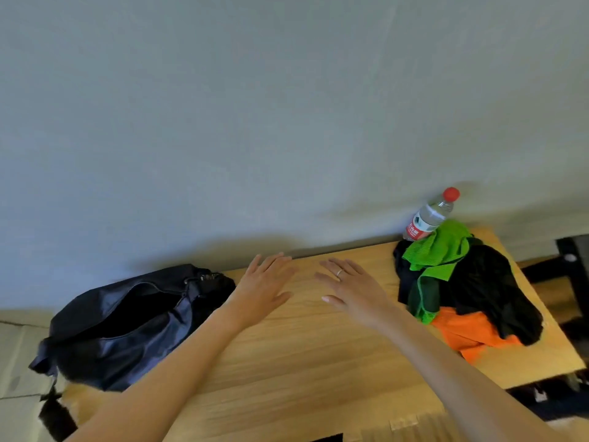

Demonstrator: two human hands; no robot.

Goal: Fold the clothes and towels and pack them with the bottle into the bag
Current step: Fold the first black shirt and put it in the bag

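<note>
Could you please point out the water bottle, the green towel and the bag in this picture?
water bottle [431, 215]: head view, on its clear body above the red label.
green towel [441, 247]: head view, on its bright upper fold.
bag [127, 333]: head view, on its dark side panel.

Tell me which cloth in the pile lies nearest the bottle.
The green cloth: it tops the pile, right against the bottle; the black and orange ones lie nearer the person.

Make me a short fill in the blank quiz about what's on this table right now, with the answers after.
1. The bottle has a ____ cap.
2. The dark bag lies beside the ____ hand.
3. On top of the clothes pile sits a ____ towel.
4. The ring is on the ____ hand.

Answers: red; left; green; right
</note>
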